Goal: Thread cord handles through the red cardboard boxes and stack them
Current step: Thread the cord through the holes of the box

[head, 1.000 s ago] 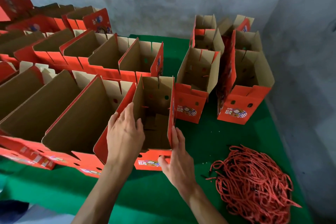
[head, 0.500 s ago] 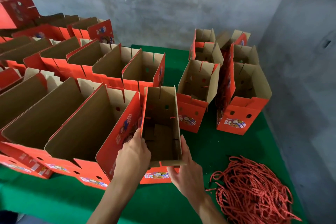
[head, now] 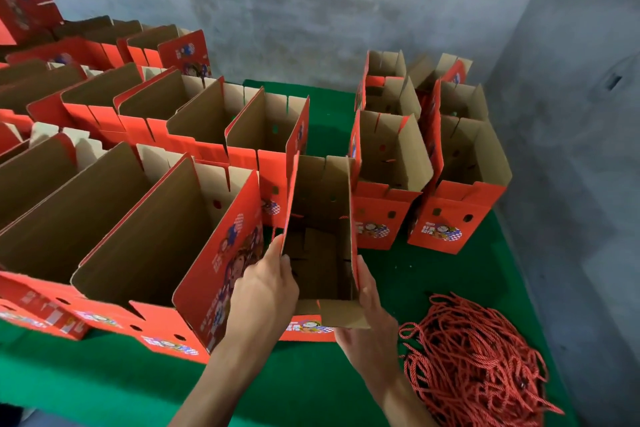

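An open red cardboard box (head: 320,218) with a brown inside stands in front of me at the right end of a nested row of boxes. My left hand (head: 265,291) grips its left wall near the front corner. My right hand (head: 369,312) holds the right wall and the front flap from outside. Small holes show in the box's walls. A heap of red cord handles (head: 474,360) lies on the green table (head: 311,381) to the right of my right hand.
Nested rows of open red boxes (head: 145,218) fill the left half of the table. Two short stacks of boxes (head: 429,163) stand at the back right. A grey wall closes the back and right side.
The box between my hands has slid out of the nested row toward me and to the right. Both hands came nearer with it.
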The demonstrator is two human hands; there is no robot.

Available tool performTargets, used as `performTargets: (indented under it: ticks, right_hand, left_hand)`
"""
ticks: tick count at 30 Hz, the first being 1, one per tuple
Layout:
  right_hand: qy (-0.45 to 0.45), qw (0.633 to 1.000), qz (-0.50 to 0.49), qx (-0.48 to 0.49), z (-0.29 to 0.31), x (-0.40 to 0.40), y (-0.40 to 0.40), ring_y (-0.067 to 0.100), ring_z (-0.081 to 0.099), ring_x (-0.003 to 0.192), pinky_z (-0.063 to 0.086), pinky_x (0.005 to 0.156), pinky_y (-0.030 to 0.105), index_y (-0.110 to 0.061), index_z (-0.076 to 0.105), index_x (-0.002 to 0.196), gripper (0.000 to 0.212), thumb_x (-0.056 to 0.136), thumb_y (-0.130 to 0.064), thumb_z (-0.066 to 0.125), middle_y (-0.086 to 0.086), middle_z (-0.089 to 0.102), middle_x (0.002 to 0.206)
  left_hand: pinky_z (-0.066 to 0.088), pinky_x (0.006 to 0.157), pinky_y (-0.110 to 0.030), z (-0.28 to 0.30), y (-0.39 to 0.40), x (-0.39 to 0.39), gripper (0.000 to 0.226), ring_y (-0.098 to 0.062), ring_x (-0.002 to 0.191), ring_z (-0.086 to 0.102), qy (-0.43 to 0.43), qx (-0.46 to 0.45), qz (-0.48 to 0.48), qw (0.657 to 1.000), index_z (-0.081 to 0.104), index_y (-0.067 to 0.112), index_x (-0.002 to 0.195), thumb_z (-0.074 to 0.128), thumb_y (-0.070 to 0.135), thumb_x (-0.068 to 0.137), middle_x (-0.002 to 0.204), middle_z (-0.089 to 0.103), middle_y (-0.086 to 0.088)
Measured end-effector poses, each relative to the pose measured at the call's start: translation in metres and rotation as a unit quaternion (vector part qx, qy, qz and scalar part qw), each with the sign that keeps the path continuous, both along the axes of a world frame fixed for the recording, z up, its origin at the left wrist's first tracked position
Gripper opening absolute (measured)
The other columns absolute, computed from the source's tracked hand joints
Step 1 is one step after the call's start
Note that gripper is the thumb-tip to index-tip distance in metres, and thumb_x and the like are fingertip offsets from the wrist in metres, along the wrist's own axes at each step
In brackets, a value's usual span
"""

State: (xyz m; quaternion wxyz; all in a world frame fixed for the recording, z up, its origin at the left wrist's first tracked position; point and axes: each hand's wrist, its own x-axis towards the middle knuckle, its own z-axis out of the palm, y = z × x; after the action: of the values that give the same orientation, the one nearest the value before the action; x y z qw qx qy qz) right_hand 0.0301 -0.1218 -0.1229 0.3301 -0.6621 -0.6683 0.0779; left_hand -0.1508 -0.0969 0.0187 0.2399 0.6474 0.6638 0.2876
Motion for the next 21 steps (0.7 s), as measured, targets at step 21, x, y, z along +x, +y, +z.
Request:
performTargets:
  ticks: [21]
  right_hand:
    - [0.224,0.967,-0.076,-0.092,0.015,0.007,0.128,0.021,0.073,0.089,0.061,0.075,0.036,-0.013,0.047,0.124,0.025,0.103,-0.018,0.06,0.001,0.068,0.097]
  left_hand:
    - [0.05,0.101,-0.04,-0.026,0.149,0.04,0.047,-0.034,0.12,0.064,-0.077,-0.03,-0.009,0.997,0.046,0.028,0.151,0.05,0.037,0.105,0.133,0.067,-0.011]
